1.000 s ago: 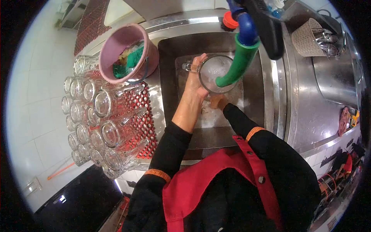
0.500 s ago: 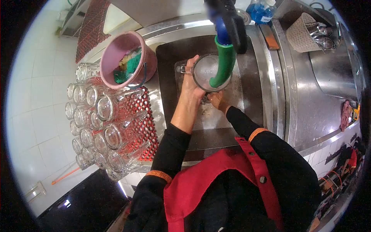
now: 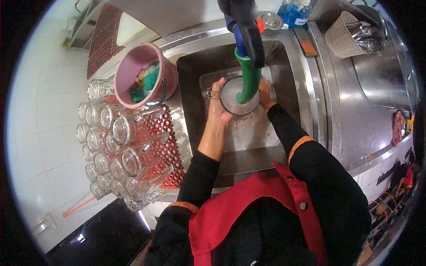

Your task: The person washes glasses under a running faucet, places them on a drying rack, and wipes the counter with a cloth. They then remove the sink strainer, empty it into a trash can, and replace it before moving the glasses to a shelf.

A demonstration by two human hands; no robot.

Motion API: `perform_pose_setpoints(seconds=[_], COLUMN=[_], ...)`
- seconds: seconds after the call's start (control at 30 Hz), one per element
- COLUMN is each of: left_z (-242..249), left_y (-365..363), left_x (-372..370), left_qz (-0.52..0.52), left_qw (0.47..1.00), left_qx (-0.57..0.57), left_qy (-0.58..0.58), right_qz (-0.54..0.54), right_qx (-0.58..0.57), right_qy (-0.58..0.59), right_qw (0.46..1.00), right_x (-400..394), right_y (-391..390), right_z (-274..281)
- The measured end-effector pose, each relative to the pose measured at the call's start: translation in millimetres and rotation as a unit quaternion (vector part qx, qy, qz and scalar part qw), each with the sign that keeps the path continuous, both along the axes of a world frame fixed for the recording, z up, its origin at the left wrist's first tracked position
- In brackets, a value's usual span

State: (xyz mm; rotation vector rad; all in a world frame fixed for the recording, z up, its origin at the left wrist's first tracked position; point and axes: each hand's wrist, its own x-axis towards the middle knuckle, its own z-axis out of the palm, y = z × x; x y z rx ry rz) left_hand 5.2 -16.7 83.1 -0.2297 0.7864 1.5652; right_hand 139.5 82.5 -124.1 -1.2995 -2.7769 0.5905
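Note:
A clear glass mug [image 3: 227,101] is held mouth-up over the sink, its handle pointing left. My left hand [image 3: 218,111] is closed round the mug's left side by the handle. The end of a green hose [image 3: 250,82] on the tap reaches into the mug's mouth, and the glass looks wet and cloudy inside. At the mug's right side, my right hand [image 3: 266,95] lies with its fingers stretched along the outside; the hose and mug partly hide it. Below both hands is the steel sink [image 3: 191,88] with a wet floor.
Several upturned glass mugs [image 3: 122,130] stand on a red mat [image 3: 171,150] left of the sink. Behind them is a pink bucket [image 3: 171,80] with scouring pads. To the right are a brush [image 3: 306,43], blue bottles [image 3: 296,15] and a spoon basket [image 3: 341,37].
My right hand has moved from below the mug up to its right side. The mug has shifted slightly down and left in view, still in my left hand.

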Motion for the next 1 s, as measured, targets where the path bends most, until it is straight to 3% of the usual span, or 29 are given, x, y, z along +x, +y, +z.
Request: perform_pose_setpoints(seconds=[0.07, 0.1, 0.2, 0.27, 0.37, 0.47, 0.5, 0.57, 0.63, 0.67, 0.73, 0.77, 0.83, 0.87, 0.93, 1.0], left_z=[-5.4, -6.9, -9.3, -29.4, -48.7, -57.3, -59.2, -63.8, -100.7, -111.5, -106.6, -104.7, -113.1, -131.5, -134.9, -120.6], left_y=[-3.0, -3.8, -8.1, -10.3, -9.7, -9.9, -10.4, -11.4, -8.8, -6.8, -6.4, -6.3, -5.5, -3.6, -3.3, -4.4], left_x=[2.3, 5.1, 10.3, 10.5, 9.8, 10.6, 9.9, 4.3, -2.6, -3.8, 0.5, 4.2, 6.5, 4.0, 7.2, 13.5], left_qz=[-0.006, 0.0, -0.015, -0.026, -0.026, 0.001, 0.0, -0.047, -0.042, -0.033, -0.022, -0.024, -0.025, -0.016, -0.007, 0.065], left_qw=[1.0, 1.0, 1.0, 0.998, 0.996, 0.997, 0.997, 0.993, 0.995, 0.997, 0.998, 0.999, 0.998, 0.997, 0.997, 0.996], left_qx=[0.0, -0.009, -0.018, -0.018, -0.02, -0.047, -0.044, -0.056, -0.036, -0.018, -0.029, -0.023, -0.017, -0.014, -0.011, 0.058], left_qy=[-0.004, -0.008, -0.018, -0.049, -0.077, -0.068, -0.07, -0.097, -0.087, -0.075, -0.041, 0.009, 0.059, 0.071, 0.082, 0.011], right_qz=[-0.054, -0.068, -0.124, -0.123, -0.189, -0.175, -0.073, 0.146, 0.182, 0.179, 0.32, 0.319, 0.131, 0.132, 0.033, -0.063], right_qx=[0.267, 0.181, 0.105, 0.147, 0.1, 0.112, 0.148, 0.154, 0.041, 0.044, -0.063, -0.061, -0.12, -0.119, -0.213, -0.301], right_qy=[0.155, 0.063, 0.135, 0.129, 0.354, 0.378, 0.407, 0.34, 0.133, 0.132, -0.154, -0.154, -0.006, -0.005, 0.094, 0.189], right_qw=[0.95, 0.979, 0.977, 0.973, 0.911, 0.902, 0.898, 0.916, 0.973, 0.974, 0.933, 0.933, 0.984, 0.984, 0.972, 0.932], right_x=[7.3, 2.4, -0.8, 2.3, 7.8, 8.3, 8.5, 9.1, 9.8, 2.6, -17.6, -28.0, -43.4, -42.9, -39.3, -33.0], right_y=[2.6, 11.4, 21.5, 28.2, 17.5, -11.2, -18.6, -38.7, -66.8, -67.4, -61.6, -59.2, -57.1, -57.4, -58.6, -60.8], right_z=[7.6, 10.8, 9.9, 15.1, 84.1, 184.3, 197.3, 209.0, 201.4, 196.9, 190.0, 188.8, 188.4, 188.6, 188.7, 189.6])
